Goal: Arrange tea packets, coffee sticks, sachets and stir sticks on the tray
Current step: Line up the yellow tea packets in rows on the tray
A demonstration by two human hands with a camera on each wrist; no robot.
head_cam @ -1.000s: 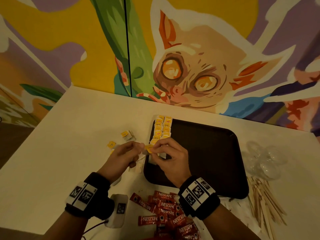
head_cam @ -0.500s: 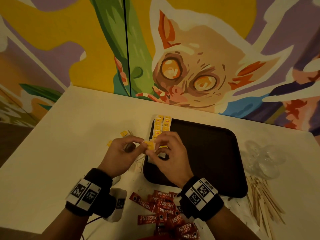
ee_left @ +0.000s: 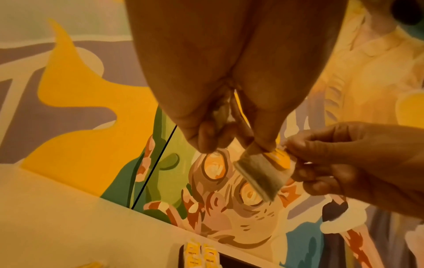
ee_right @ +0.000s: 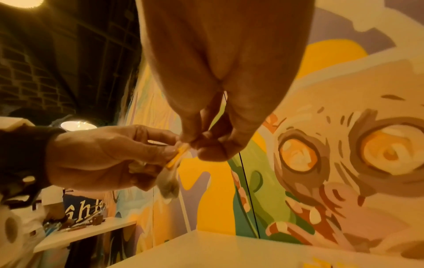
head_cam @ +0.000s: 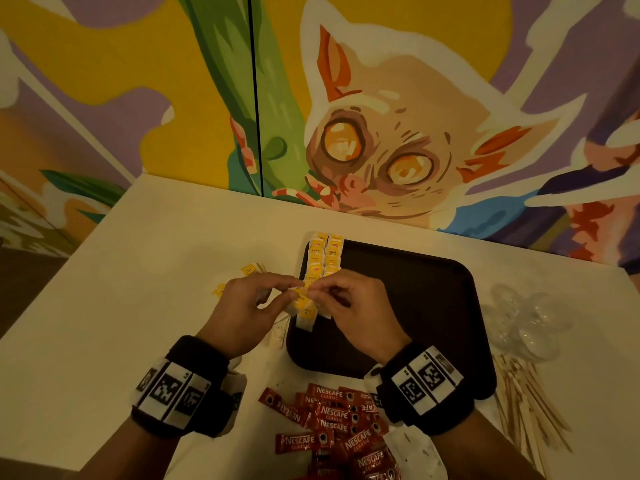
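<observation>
Both hands meet above the left edge of the dark tray (head_cam: 408, 306). My left hand (head_cam: 249, 306) and right hand (head_cam: 349, 303) each pinch one tea bag with a yellow tag (head_cam: 300, 295) between thumb and fingertips. In the left wrist view the tea bag (ee_left: 261, 174) hangs from the pinch, its yellow tag (ee_left: 278, 156) against the right hand's fingers (ee_left: 321, 154). The right wrist view shows the tea bag (ee_right: 171, 183) dangling edge-on below both pinches. Two rows of yellow tea packets (head_cam: 323, 259) lie along the tray's left side.
Loose tea packets (head_cam: 250, 269) lie on the white table (head_cam: 138, 306) left of the tray. Red Nescafe sticks (head_cam: 332, 420) are piled at the near edge. Wooden stir sticks (head_cam: 530, 407) and clear plastic pieces (head_cam: 526, 323) lie right of the tray. A painted wall stands behind.
Both hands have lifted a little and drawn together over the tray's left edge, still working the same tea bag between their fingertips.
</observation>
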